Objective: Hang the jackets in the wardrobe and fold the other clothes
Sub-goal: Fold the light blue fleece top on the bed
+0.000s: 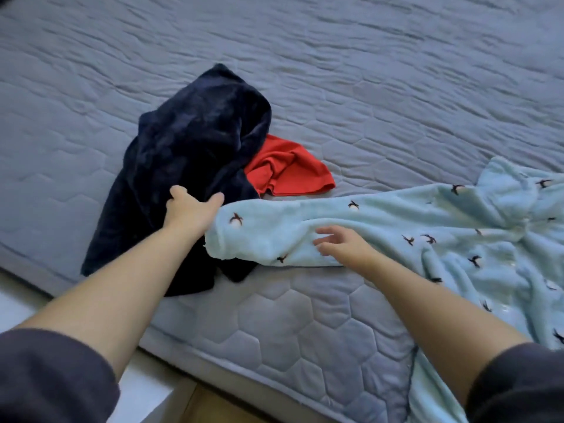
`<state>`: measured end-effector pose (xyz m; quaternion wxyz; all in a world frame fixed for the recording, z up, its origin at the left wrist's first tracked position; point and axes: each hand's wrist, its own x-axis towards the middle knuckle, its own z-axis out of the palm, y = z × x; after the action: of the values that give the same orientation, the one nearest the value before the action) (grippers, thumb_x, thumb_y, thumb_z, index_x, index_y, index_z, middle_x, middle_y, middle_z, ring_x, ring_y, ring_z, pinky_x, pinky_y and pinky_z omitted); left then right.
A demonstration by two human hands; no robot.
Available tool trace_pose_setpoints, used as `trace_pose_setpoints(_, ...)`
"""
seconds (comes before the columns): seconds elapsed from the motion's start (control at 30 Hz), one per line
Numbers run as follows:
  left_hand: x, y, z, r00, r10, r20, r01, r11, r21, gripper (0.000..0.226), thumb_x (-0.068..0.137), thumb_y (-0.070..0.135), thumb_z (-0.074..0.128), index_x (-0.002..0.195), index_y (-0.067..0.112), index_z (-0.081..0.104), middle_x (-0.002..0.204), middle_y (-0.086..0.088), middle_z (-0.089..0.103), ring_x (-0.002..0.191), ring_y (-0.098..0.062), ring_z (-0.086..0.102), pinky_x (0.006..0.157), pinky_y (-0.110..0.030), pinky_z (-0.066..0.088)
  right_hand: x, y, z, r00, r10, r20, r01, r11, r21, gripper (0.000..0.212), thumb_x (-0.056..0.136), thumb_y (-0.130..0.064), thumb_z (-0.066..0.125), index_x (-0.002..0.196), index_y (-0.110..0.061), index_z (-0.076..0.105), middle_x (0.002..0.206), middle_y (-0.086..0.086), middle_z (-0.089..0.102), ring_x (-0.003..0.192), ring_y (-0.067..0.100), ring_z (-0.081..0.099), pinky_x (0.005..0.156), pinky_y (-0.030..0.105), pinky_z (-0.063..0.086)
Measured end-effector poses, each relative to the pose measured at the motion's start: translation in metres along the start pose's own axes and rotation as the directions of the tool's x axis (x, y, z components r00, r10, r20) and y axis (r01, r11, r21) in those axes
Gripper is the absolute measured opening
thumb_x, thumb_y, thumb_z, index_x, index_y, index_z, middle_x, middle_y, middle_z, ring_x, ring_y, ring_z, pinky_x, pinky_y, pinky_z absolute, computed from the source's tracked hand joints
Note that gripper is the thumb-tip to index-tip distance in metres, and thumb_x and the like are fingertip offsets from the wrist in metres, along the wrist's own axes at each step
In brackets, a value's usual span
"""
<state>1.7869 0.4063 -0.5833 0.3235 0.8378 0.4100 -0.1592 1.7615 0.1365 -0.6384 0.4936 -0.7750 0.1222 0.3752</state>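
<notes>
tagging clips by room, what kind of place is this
Most likely a bedroom: a quilted grey mattress fills the view, with a navy fleece garment and a red top lying loose on it.

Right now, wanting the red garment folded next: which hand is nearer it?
Left. Left hand touches the navy garment beside the red garment; right hand hovers over blue fleece.
</notes>
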Motion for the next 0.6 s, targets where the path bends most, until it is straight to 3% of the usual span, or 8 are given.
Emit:
trace_pose_setpoints(0.1, -0.020, -0.018, 0.017, 0.959, 0.187, -0.212, -0.164, 0.979, 0.124, 0.067, 0.078, 0.052, 0.067, 0.121, 0.010, 0.038, 0.125, -0.009, 0.045, 0.103, -0.033, 0.055, 0.074, -0.041, 0.045, 0.004, 0.017, 0.006, 0.941, -0.076, -0.331, 0.044, 0.994, -0.104, 0.031, 0.087, -0.010, 0.052, 0.117, -0.010, 0.060, 0.114, 0.006, 0.065, 0.096, 0.019, 0.059, 0.086, 0.031, 0.046)
trace_pose_setpoints(0.17, -0.025, -0.032, 0.026, 0.929, 0.251, -0.271, -0.218, 0.965, 0.147, 0.053, 0.077, 0.054, 0.066, 0.102, 0.012, 0.045, 0.104, -0.003, 0.052, 0.092, -0.028, 0.055, 0.069, -0.038, 0.042, 0.005, 0.030, -0.004, 0.871, -0.135, -0.472, -0.048, 0.933, -0.356, 0.037, 0.086, -0.013, 0.052, 0.124, -0.012, 0.056, 0.127, 0.005, 0.055, 0.115, 0.023, 0.050, 0.098, 0.037, 0.041)
trace_pose_setpoints(0.23, -0.028, -0.046, 0.035, 0.937, 0.306, -0.168, -0.272, 0.942, 0.196, 0.045, 0.078, 0.056, 0.064, 0.085, 0.014, 0.051, 0.088, 0.002, 0.056, 0.082, -0.024, 0.056, 0.070, -0.037, 0.045, 0.005, 0.045, -0.015, 0.894, -0.090, -0.439, -0.177, 0.829, -0.531, 0.049, 0.086, -0.019, 0.052, 0.134, -0.017, 0.046, 0.140, 0.005, 0.042, 0.126, 0.026, 0.041, 0.101, 0.043, 0.038)
trace_pose_setpoints(0.33, -0.028, -0.050, 0.044, 0.942, 0.328, -0.068, -0.323, 0.943, 0.074, 0.025, 0.080, 0.035, 0.066, 0.078, 0.012, 0.056, 0.077, 0.005, 0.057, 0.078, -0.019, 0.057, 0.065, -0.028, 0.045, 0.004, 0.058, -0.022, 0.972, 0.093, -0.218, -0.204, 0.794, -0.572, 0.059, 0.086, -0.022, 0.051, 0.143, -0.021, 0.034, 0.148, 0.005, 0.034, 0.132, 0.028, 0.038, 0.104, 0.044, 0.038)
trace_pose_setpoints(0.4, -0.024, -0.042, 0.044, 0.986, 0.151, -0.068, -0.160, 0.975, -0.156, 0.026, 0.081, 0.029, 0.068, 0.093, 0.013, 0.052, 0.078, 0.007, 0.054, 0.082, -0.017, 0.054, 0.064, -0.023, 0.042, 0.003, 0.058, -0.023, 0.970, 0.062, -0.236, -0.195, 0.779, -0.596, 0.058, 0.086, -0.021, 0.051, 0.142, -0.021, 0.033, 0.148, 0.005, 0.032, 0.131, 0.029, 0.037, 0.102, 0.044, 0.038)
trace_pose_setpoints(0.47, -0.019, -0.038, 0.042, 0.999, -0.026, 0.023, 0.032, 0.948, -0.317, 0.043, 0.078, 0.038, 0.072, 0.104, 0.012, 0.049, 0.089, 0.000, 0.056, 0.084, -0.022, 0.057, 0.075, -0.032, 0.050, 0.000, 0.053, -0.024, 0.934, -0.017, -0.357, -0.222, 0.755, -0.617, 0.058, 0.087, -0.021, 0.050, 0.142, -0.020, 0.032, 0.148, 0.007, 0.030, 0.130, 0.031, 0.036, 0.100, 0.045, 0.039)
trace_pose_setpoints(0.53, -0.016, -0.039, 0.044, 0.983, -0.061, 0.176, 0.110, 0.953, -0.283, 0.038, 0.076, 0.040, 0.074, 0.093, 0.009, 0.060, 0.091, -0.007, 0.063, 0.081, -0.025, 0.061, 0.072, -0.033, 0.052, 0.001, 0.051, -0.026, 0.938, 0.036, -0.344, -0.244, 0.773, -0.585, 0.058, 0.087, -0.021, 0.049, 0.142, -0.019, 0.032, 0.144, 0.010, 0.037, 0.125, 0.032, 0.042, 0.098, 0.044, 0.041)
trace_pose_setpoints(0.6, -0.022, -0.042, 0.048, 0.964, -0.014, 0.266, 0.083, 0.964, -0.251, 0.021, 0.077, 0.030, 0.075, 0.078, 0.012, 0.064, 0.082, -0.005, 0.067, 0.078, -0.023, 0.062, 0.061, -0.026, 0.045, 0.001, 0.051, -0.026, 0.964, 0.150, -0.221, -0.253, 0.777, -0.577, 0.056, 0.087, -0.022, 0.049, 0.141, -0.020, 0.033, 0.140, 0.010, 0.042, 0.119, 0.032, 0.048, 0.096, 0.043, 0.044)
